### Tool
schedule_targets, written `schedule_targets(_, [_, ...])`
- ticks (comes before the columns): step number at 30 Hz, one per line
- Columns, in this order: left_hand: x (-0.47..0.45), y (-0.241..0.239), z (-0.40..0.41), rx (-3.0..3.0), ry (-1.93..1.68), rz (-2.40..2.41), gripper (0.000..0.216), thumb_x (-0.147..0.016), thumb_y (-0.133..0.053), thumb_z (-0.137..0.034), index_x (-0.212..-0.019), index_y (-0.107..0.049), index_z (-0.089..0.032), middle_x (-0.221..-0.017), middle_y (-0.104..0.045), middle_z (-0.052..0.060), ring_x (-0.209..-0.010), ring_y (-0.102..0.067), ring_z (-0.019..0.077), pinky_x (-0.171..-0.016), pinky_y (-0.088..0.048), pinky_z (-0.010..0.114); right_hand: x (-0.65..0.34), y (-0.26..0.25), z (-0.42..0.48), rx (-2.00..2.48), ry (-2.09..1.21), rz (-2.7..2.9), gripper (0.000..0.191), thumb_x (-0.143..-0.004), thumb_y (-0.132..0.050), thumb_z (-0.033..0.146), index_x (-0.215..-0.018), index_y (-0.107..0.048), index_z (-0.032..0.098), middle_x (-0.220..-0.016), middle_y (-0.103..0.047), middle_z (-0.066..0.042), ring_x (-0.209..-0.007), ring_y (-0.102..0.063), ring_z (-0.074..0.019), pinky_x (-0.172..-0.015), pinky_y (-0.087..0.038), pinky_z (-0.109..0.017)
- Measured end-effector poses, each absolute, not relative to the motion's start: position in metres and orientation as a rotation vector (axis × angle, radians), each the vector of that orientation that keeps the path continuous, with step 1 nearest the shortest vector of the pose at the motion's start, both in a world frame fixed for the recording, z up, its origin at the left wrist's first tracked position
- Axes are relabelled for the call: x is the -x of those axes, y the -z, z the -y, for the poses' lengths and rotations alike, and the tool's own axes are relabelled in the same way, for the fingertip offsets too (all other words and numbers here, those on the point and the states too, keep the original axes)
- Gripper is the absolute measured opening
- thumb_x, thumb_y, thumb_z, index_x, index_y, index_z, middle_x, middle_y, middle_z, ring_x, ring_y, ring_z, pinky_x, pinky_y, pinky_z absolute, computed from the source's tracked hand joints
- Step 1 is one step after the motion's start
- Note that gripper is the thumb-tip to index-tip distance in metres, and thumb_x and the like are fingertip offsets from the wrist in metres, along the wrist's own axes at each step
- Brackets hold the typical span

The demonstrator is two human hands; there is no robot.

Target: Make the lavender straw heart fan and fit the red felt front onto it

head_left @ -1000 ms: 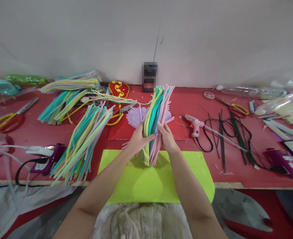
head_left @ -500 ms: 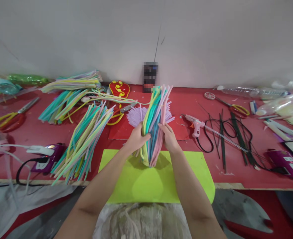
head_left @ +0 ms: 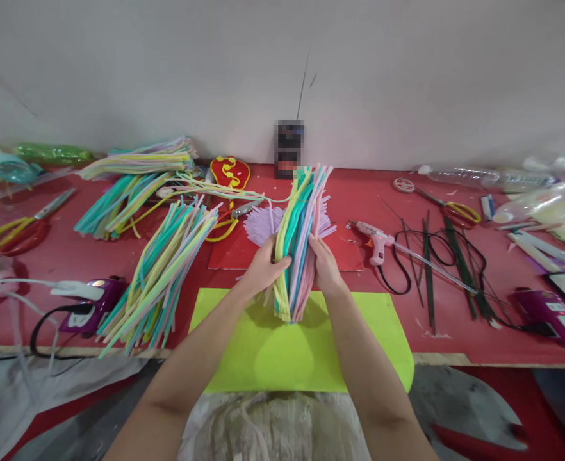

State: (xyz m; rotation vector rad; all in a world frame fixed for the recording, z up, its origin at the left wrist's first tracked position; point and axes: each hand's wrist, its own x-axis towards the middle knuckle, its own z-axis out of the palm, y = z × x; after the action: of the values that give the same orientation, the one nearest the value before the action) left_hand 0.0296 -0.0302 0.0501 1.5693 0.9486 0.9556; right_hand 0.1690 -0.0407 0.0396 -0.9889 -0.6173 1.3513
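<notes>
A bundle of pastel pipe cleaners (head_left: 298,243), yellow, green, blue, lilac and pink, stands nearly upright between my hands above a lime-green mat (head_left: 282,358). My left hand (head_left: 266,264) is closed around its left side, thumb across the yellow strands. On the pink side, my right hand (head_left: 325,261) grips the bundle with fingers partly hidden behind it. Behind the bundle, a mass of short lilac pipe cleaners (head_left: 258,225) lies on a red board (head_left: 229,256), partly covered from view.
More pipe cleaner bundles (head_left: 162,275) lie to the left, near yellow-and-red scissors (head_left: 27,224) and a purple power socket (head_left: 97,304). At right are a pink glue gun (head_left: 378,240), dark green stems (head_left: 458,262) and another pair of scissors (head_left: 460,211). Plastic bottles (head_left: 484,175) line the back.
The strands in the bundle have shifted between my hands, with lilac now showing lower in the middle where blue was. Both hands keep nearly the same place.
</notes>
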Motion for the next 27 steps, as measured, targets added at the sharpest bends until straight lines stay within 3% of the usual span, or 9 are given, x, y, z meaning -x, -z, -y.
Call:
schedule_targets(6, [-0.033, -0.048, 0.034, -1.602, -0.881, -0.899, 0.077, -0.070, -0.061, -0.024, -0.139, -0.026, -0.022, -0.139, -0.041, 0.011, -0.129, -0.039, 0.0283, -0.110, -0.031, 0.047, -0.163, -0.026, 0.039, 0.912, -1.366, 0.591, 0.041, -0.070, -0.066, 0.055, -0.099, -0.066, 0.026, -0.109, -0.070, 0.004, -0.113, -0.059, -0.0199, -0.103, -0.045, -0.036])
schedule_targets(11, [-0.031, -0.048, 0.030, -1.458, -0.925, -0.925, 0.084, -0.066, -0.059, -0.017, -0.141, -0.022, -0.021, -0.137, -0.044, 0.012, -0.123, -0.047, 0.0264, -0.105, -0.038, 0.044, -0.161, -0.029, 0.040, 0.914, -1.423, 0.699, 0.045, -0.075, -0.061, 0.057, -0.106, -0.065, 0.025, -0.119, -0.066, 0.001, -0.120, -0.054, -0.0197, -0.103, -0.044, -0.036])
schedule_targets(15, [-0.017, -0.051, 0.020, -1.469, -1.067, -1.251, 0.083, -0.065, -0.061, -0.016, -0.140, -0.026, -0.022, -0.130, -0.052, 0.011, -0.116, -0.054, 0.0284, -0.100, -0.043, 0.043, -0.165, -0.036, 0.038, 0.918, -1.445, 0.693, 0.045, -0.071, -0.070, 0.041, -0.113, -0.061, 0.029, -0.118, -0.066, 0.001, -0.107, -0.062, -0.0175, -0.089, -0.050, -0.033])
schedule_targets(18, [0.000, -0.051, 0.010, -1.511, -1.093, -1.511, 0.082, -0.066, -0.063, -0.017, -0.141, -0.029, -0.024, -0.123, -0.057, 0.012, -0.109, -0.058, 0.0320, -0.095, -0.044, 0.046, -0.171, -0.034, 0.035, 0.993, -1.418, 0.610, 0.038, -0.064, -0.074, 0.034, -0.100, -0.065, 0.024, -0.098, -0.072, -0.001, -0.087, -0.067, -0.0150, -0.078, -0.051, -0.029])
schedule_targets(21, [0.014, -0.051, 0.002, -1.532, -1.056, -1.548, 0.082, -0.066, -0.061, -0.014, -0.141, -0.029, -0.024, -0.123, -0.058, 0.013, -0.109, -0.058, 0.0321, -0.094, -0.044, 0.046, -0.175, -0.030, 0.033, 1.069, -1.417, 0.569, 0.030, -0.062, -0.074, 0.032, -0.089, -0.066, 0.022, -0.083, -0.071, 0.000, -0.072, -0.065, -0.0113, -0.068, -0.049, -0.024])
schedule_targets(27, [0.017, -0.054, 0.000, -1.531, -0.952, -1.495, 0.080, -0.065, -0.060, -0.014, -0.140, -0.033, -0.024, -0.127, -0.055, 0.011, -0.113, -0.055, 0.0304, -0.098, -0.042, 0.046, -0.175, -0.032, 0.036, 1.078, -1.484, 0.605, 0.029, -0.059, -0.076, 0.033, -0.084, -0.068, 0.020, -0.072, -0.068, 0.003, -0.053, -0.053, -0.0053, -0.052, -0.043, -0.019])
